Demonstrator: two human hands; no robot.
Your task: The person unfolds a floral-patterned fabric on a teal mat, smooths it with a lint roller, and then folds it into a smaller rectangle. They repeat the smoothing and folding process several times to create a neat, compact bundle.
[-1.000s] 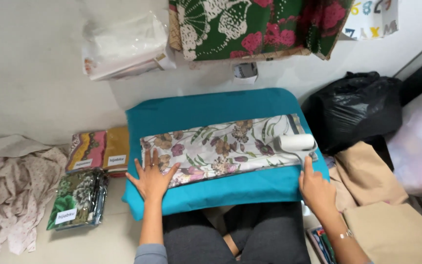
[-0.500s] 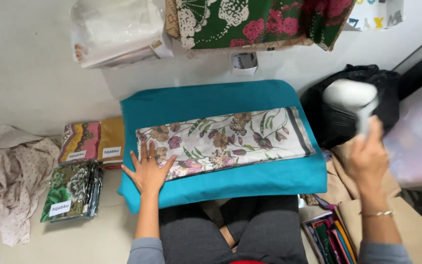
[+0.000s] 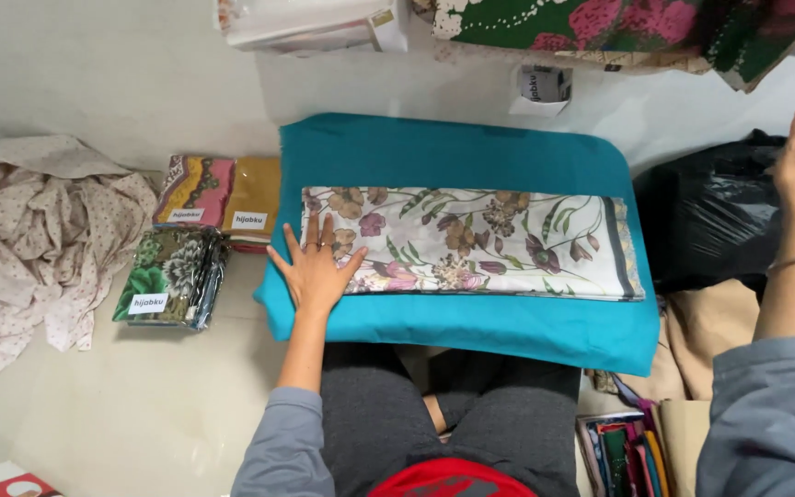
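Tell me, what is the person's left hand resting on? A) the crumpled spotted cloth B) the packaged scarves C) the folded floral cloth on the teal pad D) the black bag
C: the left hand lies flat on the floral cloth's left end.

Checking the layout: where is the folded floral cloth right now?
In the head view, the folded floral cloth lies centred on the teal pad, its left end under the left hand.

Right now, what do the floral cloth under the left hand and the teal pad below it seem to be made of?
The floral cloth looks like thin, smooth woven fabric, perhaps satin or voile: it lies flat in crisp folds with a slight sheen. The teal pad seems a padded board under matte cotton-like cover, with soft rounded corners. The left hand presses flat on the cloth's end.
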